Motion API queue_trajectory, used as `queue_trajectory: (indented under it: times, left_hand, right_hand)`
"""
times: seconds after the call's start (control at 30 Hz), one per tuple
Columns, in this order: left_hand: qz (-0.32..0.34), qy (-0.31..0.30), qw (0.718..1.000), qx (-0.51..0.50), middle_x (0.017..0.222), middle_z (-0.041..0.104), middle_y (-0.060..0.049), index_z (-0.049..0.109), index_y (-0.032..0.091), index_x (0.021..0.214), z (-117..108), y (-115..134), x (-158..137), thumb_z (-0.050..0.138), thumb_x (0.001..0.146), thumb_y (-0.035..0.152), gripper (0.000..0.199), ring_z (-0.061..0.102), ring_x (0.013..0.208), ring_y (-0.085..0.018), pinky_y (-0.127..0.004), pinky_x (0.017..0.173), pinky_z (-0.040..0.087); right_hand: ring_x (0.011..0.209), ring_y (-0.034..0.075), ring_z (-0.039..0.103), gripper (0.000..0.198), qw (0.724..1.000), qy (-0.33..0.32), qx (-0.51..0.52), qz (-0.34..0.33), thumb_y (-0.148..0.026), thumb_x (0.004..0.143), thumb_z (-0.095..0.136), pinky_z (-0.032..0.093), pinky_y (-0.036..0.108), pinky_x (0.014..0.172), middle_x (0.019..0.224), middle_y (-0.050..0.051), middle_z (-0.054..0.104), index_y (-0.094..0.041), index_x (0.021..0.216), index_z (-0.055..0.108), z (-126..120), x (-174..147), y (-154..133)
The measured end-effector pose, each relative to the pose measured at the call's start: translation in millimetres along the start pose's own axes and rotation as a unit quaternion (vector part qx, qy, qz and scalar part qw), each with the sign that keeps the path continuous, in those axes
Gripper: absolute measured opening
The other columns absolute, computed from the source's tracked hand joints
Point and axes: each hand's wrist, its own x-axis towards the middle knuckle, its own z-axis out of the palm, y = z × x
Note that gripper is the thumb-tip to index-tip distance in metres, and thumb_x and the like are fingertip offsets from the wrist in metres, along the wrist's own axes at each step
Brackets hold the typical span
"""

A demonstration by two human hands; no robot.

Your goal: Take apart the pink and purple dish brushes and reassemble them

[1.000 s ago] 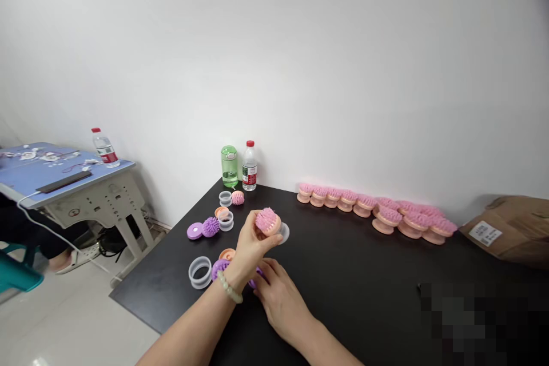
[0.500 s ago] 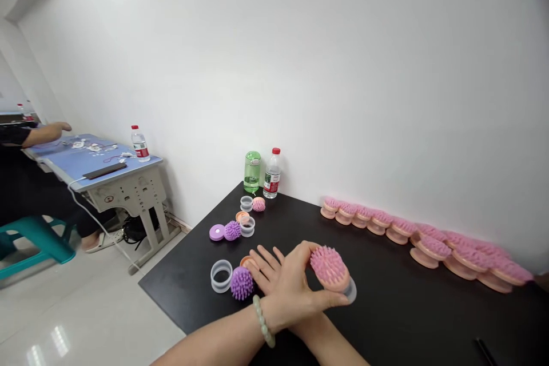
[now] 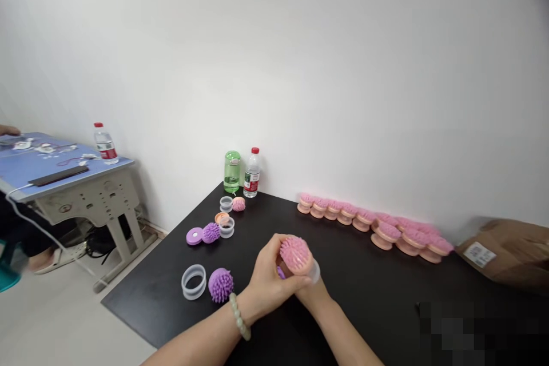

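My left hand (image 3: 266, 280) is closed around a pink bristle brush head on a peach base (image 3: 295, 254), held just above the black table (image 3: 369, 291). A clear ring (image 3: 315, 272) sits at the brush's lower right. My right hand (image 3: 316, 296) lies under and behind the left, mostly hidden. A sliver of purple (image 3: 280, 272) shows between the two hands; which hand holds it I cannot tell. To the left on the table lie a purple bristle ball (image 3: 221, 285) and a clear ring (image 3: 194, 282).
Farther back lie a purple disc (image 3: 194, 235), a purple brush (image 3: 210, 232), clear rings and a small pink brush (image 3: 238, 203). A green bottle (image 3: 231, 171) and a water bottle (image 3: 251, 172) stand at the wall. Several pink brushes (image 3: 377, 223) line the wall, beside a cardboard box (image 3: 506, 246). Left stands a blue desk (image 3: 51, 163).
My left hand carried the pink brush lower and toward me. My right hand, spread open on the table half a second ago, has drawn in under the left. The orange piece by the ring is out of sight.
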Motion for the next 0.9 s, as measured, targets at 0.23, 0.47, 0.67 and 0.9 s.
queue_trajectory:
  times: [0.23, 0.47, 0.67, 0.9]
  left_hand:
    - [-0.101, -0.023, 0.993, -0.048, 0.096, 0.058, 0.000, 0.055, 0.023, 0.109, 2, -14, 0, 0.086, 0.062, 0.022, 0.056, 0.057, 0.085, -0.018, -0.026, 0.073, 0.046]
    - [-0.122, -0.045, 0.991, 0.000, 0.087, 0.059, 0.002, 0.057, 0.021, 0.099, 2, -20, 0, 0.090, 0.060, 0.026, 0.051, 0.053, 0.077, -0.015, -0.023, 0.067, 0.041]
    - [-0.161, -0.069, 0.981, -0.085, 0.078, 0.057, 0.003, 0.057, 0.019, 0.090, 6, -15, -1, 0.093, 0.057, 0.031, 0.050, 0.050, 0.069, -0.011, -0.021, 0.062, 0.038]
    - [-0.190, -0.076, 0.971, -0.124, 0.079, 0.059, 0.002, 0.057, 0.017, 0.088, 11, -14, -7, 0.094, 0.056, 0.035, 0.053, 0.050, 0.072, -0.012, -0.023, 0.067, 0.039]
  right_hand:
    - [0.098, 0.024, 0.070, 0.038, 0.990, 0.013, 0.060, 0.130, -0.018, 0.077, 0.058, 0.059, 0.040, 0.085, 0.110, 0.006, 0.068, -0.024, 0.114, 0.058, -68, -36, 5]
    - [0.103, 0.025, 0.068, 0.051, 0.980, 0.006, 0.120, 0.161, -0.011, 0.070, 0.067, 0.057, 0.041, 0.090, 0.114, 0.004, 0.067, -0.028, 0.117, 0.061, -87, -46, -16]
    - [0.100, 0.027, 0.069, 0.050, 0.964, 0.095, 0.201, 0.146, -0.025, 0.072, 0.082, 0.060, 0.042, 0.089, 0.114, 0.008, 0.069, -0.026, 0.118, 0.063, -85, -48, -15]
    - [0.106, 0.029, 0.069, 0.041, 0.949, 0.131, 0.256, 0.126, -0.042, 0.074, 0.083, 0.062, 0.043, 0.089, 0.119, 0.012, 0.067, -0.023, 0.108, 0.069, -81, -49, -14]
